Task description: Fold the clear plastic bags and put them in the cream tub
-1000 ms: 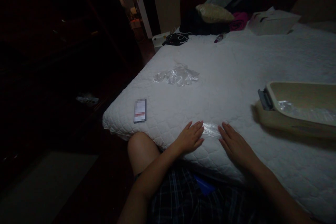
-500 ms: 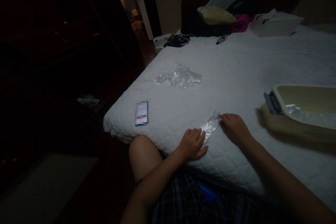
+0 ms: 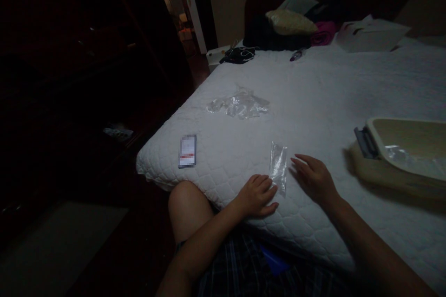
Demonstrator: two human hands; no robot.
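A small clear plastic bag (image 3: 278, 164) lies flat on the white quilted mattress (image 3: 313, 97), pointing away from me. My left hand (image 3: 258, 196) rests on the mattress at the bag's near end, fingertips touching its corner, fingers loosely curled. My right hand (image 3: 313, 178) lies flat just right of the bag, fingers stretched toward it, holding nothing. My knee and plaid shorts show below the bed's edge.
A crumpled pile of clear plastic (image 3: 239, 104) lies farther up the bed. A small dark card or packet (image 3: 187, 150) sits near the left corner. A beige tub (image 3: 400, 155) with a grey handle stands at right. Pillows, clothes and a white box crowd the headboard.
The bag, stretched sideways between both hands a second ago, was turned and now lies lengthwise. My right hand let go and drew back to its right side.
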